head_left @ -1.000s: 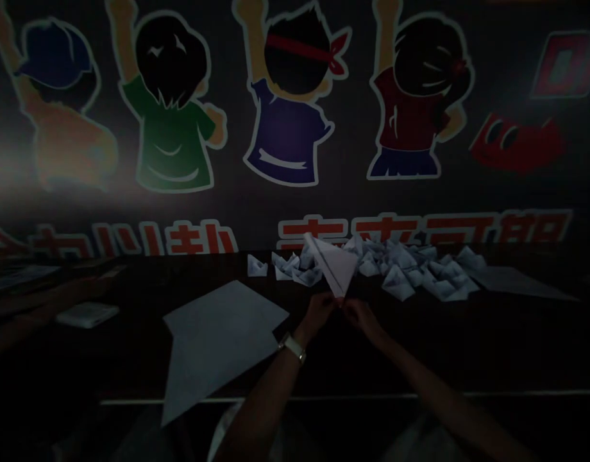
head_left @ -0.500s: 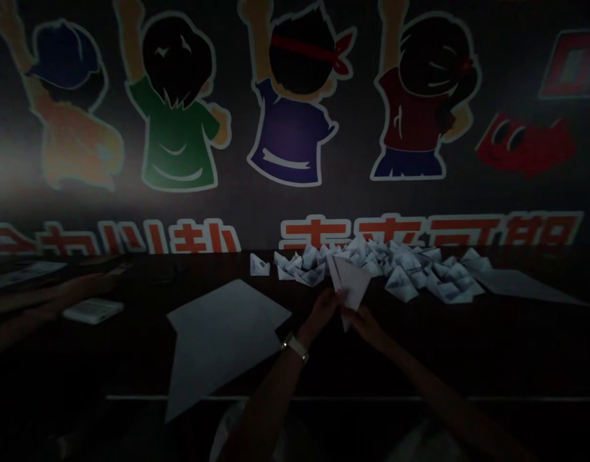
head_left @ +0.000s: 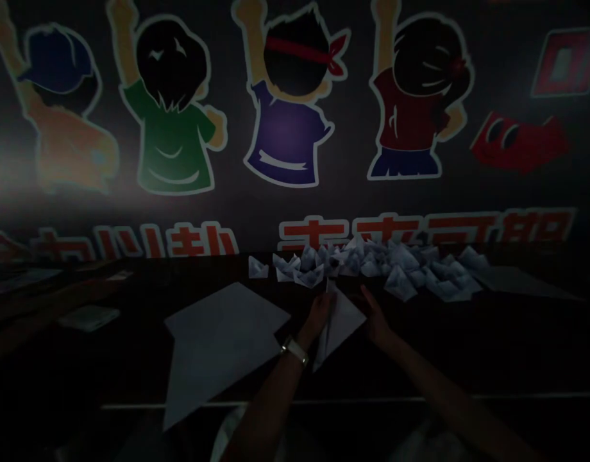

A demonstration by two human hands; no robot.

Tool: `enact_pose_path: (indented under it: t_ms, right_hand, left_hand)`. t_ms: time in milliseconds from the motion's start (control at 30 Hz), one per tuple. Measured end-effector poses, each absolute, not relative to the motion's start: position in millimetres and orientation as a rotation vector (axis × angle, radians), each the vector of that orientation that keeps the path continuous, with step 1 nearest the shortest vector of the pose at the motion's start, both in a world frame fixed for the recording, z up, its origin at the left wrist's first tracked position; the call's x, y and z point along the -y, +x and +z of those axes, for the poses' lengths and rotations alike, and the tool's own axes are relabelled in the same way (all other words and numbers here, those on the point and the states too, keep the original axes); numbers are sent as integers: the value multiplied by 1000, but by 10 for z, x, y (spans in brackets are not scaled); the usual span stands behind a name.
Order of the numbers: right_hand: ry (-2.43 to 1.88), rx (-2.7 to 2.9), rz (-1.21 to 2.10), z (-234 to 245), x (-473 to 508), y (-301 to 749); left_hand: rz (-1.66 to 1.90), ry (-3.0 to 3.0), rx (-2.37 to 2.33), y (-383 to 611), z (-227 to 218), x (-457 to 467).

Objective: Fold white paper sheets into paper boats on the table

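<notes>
While the left hand [head_left: 319,316] pinched the folded paper [head_left: 345,317] along its left side, the right hand [head_left: 379,327] stood open beside the paper's right corner (contact was unclear); steady support and matched edges seemed best for clean folds, with paper boats [head_left: 401,283] massed beyond on the dark table [head_left: 497,343]

We log a dark table [head_left: 468,346] with a pale front edge [head_left: 362,401]. Toward the back we see white paper boats [head_left: 401,260] bunched together, the leftmost slightly apart. Left of centre we mark what look like overlapping sheets [head_left: 222,340], a corner jutting past the edge. Right of the boats, another sheet [head_left: 521,283]; at left, a flat pale item [head_left: 89,317], too dim to identify.
</notes>
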State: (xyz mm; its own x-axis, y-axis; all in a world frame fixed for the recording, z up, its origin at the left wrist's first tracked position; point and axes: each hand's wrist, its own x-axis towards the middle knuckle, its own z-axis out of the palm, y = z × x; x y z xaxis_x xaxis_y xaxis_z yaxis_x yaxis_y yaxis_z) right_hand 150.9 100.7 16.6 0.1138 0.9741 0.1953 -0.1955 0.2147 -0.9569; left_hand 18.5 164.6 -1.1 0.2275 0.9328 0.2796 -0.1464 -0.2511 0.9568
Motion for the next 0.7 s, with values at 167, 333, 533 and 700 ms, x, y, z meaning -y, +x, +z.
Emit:
enact_pose_path:
  t_ms: [167, 333, 533, 700]
  right_hand:
    - [-1049, 1141, 890, 68, -1111, 1594]
    - [-1113, 1127, 732, -28, -1182, 1636]
    - [-1073, 1438, 546, -67, -1150, 1572]
    - [-1099, 1632, 264, -129, -1130, 1545]
  left_hand:
    - [1121, 1553, -834, 217, -83, -1588]
    - [1067, 1644, -881, 201, -121, -1528]
    - [1124, 1784, -929, 204, -20, -1531]
    - [1133, 1922, -1032, 176, 48, -1492]
